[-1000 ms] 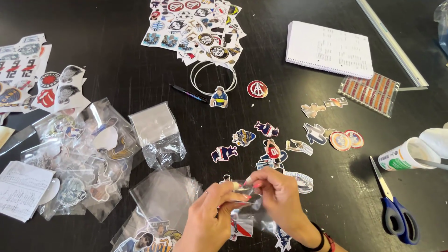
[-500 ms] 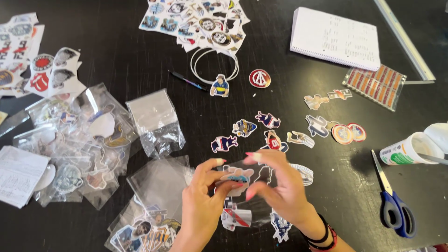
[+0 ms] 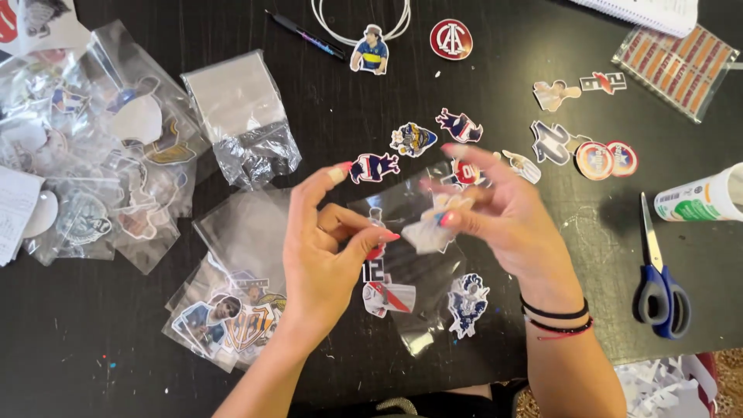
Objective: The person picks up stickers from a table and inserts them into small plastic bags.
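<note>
One scissors (image 3: 659,279), one glue tube (image 3: 696,197), one marker (image 3: 306,35), two hands (image 3: 317,248).

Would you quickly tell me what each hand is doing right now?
Left hand: fingers pinched on the edge of a clear plastic bag.
Right hand: grip closed on a small cut-out sticker.

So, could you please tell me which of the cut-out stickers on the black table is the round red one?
It is the round red badge sticker at the top, right of the blue-and-yellow figure sticker. The others nearby are figure-shaped; this one is a plain disc with white lettering.
</note>
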